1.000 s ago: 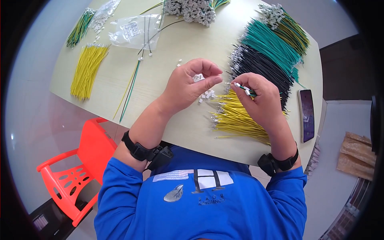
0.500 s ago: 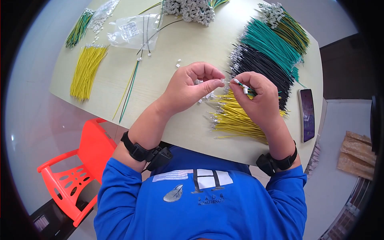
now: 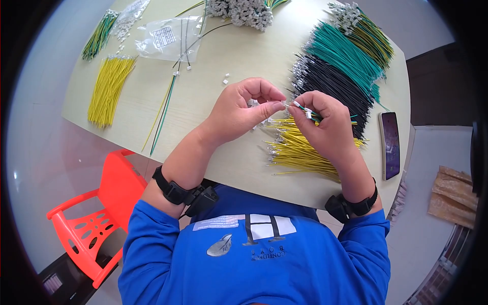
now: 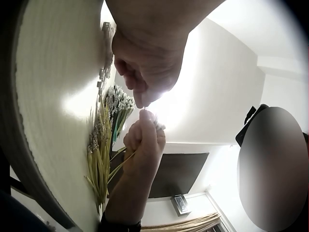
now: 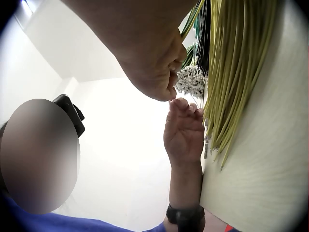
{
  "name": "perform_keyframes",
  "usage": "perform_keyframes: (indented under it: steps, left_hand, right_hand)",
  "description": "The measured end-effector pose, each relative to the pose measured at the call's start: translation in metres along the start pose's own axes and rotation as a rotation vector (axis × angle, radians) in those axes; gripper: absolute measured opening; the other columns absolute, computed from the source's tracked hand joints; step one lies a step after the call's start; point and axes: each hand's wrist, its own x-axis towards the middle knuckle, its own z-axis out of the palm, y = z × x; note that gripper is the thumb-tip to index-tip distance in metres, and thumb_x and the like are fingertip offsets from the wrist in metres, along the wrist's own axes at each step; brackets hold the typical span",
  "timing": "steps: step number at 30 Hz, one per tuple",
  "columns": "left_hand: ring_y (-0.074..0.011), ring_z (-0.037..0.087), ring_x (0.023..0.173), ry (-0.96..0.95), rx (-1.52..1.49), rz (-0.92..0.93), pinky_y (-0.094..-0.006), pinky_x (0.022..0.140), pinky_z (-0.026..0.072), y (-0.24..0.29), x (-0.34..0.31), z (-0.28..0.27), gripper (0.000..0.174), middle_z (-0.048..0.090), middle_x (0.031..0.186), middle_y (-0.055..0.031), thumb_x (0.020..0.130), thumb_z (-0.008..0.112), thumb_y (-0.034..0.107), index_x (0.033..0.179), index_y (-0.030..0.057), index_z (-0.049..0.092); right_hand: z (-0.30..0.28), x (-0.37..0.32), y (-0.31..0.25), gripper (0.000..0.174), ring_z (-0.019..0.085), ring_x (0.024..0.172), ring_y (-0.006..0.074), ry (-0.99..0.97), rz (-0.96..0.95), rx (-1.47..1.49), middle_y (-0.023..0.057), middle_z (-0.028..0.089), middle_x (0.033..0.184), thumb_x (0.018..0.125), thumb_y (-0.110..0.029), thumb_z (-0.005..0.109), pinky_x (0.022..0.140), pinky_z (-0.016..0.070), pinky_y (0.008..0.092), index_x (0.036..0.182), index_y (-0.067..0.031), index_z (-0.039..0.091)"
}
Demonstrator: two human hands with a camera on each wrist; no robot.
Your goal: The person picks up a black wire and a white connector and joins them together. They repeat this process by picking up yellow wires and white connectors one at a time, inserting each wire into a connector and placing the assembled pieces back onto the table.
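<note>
My left hand pinches a tiny white connector housing between thumb and forefinger. Opposite it, my right hand pinches a thin wire end, and the fingertips of both hands nearly meet. Several green wires with white connectors on their ends are tucked in the curled fingers of the right hand. Both hands are held above the table, as the left wrist view shows. Loose white connectors lie partly hidden under the left hand. Close below the right hand spreads a pile of yellow wires.
Black wires, green wires and a bundle with white connectors line the table's right side. A phone lies at the right edge. Leftward are a plastic bag and more yellow wires. A red chair stands left.
The fingertips of both hands have drawn closer together, the right hand moving slightly left and the left slightly right. The wire end now meets the left fingertips.
</note>
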Motion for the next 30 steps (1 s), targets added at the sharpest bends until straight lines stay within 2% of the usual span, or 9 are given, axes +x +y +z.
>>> perform_keyframes:
  steps: [4,11,20,23,30]
  left_hand:
    - [-0.004,0.051,0.07,-0.015,0.03,0.025,-0.0193,0.065,0.0438,0.0,0.0,0.0,0.016,0.063,0.083,0.001,0.083,0.07,0.013,0.094,0.0027,0.066]
    - [-0.0037,0.05,0.069,-0.022,0.005,-0.049,-0.0189,0.063,0.043,0.0,0.0,-0.001,0.016,0.063,0.083,0.0011,0.082,0.07,0.013,0.093,0.0026,0.066]
    - [-0.0042,0.049,0.07,-0.029,0.025,-0.052,-0.0192,0.064,0.0423,0.004,-0.001,-0.001,0.014,0.063,0.083,0.0012,0.081,0.07,0.012,0.091,0.0027,0.066]
    - [-0.0045,0.05,0.071,-0.025,0.041,-0.053,-0.0194,0.065,0.0425,0.007,-0.001,-0.001,0.014,0.063,0.082,0.0013,0.081,0.07,0.012,0.092,0.0028,0.066]
    - [-0.0053,0.05,0.071,-0.045,0.026,0.007,-0.0197,0.065,0.0429,0.0,0.0,-0.001,0.014,0.063,0.082,0.0009,0.082,0.069,0.012,0.092,0.0033,0.066]
  right_hand:
    - [0.002,0.0,0.0,0.009,0.05,0.057,0.0084,-0.009,0.011,0.004,0.0022,0.058,0.066,0.078,-0.005,0.07,0.052,0.0401,0.0224,0.081,-0.0026,0.062]
    - [0.008,0.0,0.001,0.009,0.05,0.055,0.01,0.065,-0.119,-0.059,0.0029,0.057,0.066,0.077,-0.005,0.07,0.05,0.0401,0.0227,0.081,-0.0036,0.062]
    - [0.004,0.0,0.005,0.008,0.051,0.058,0.012,-0.018,-0.097,-0.01,0.005,0.058,0.069,0.079,-0.005,0.068,0.053,0.041,0.0242,0.083,-0.0021,0.062]
    - [0.001,0.001,0.0,0.008,0.052,0.061,0.0136,-0.032,-0.032,0.044,0.0067,0.057,0.072,0.08,-0.004,0.067,0.055,0.0408,0.0247,0.085,-0.0012,0.061]
    - [-0.002,0.001,0.002,0.009,0.052,0.063,0.0157,-0.078,-0.056,-0.01,0.0073,0.056,0.073,0.08,-0.004,0.066,0.056,0.0408,0.0257,0.084,-0.0008,0.059]
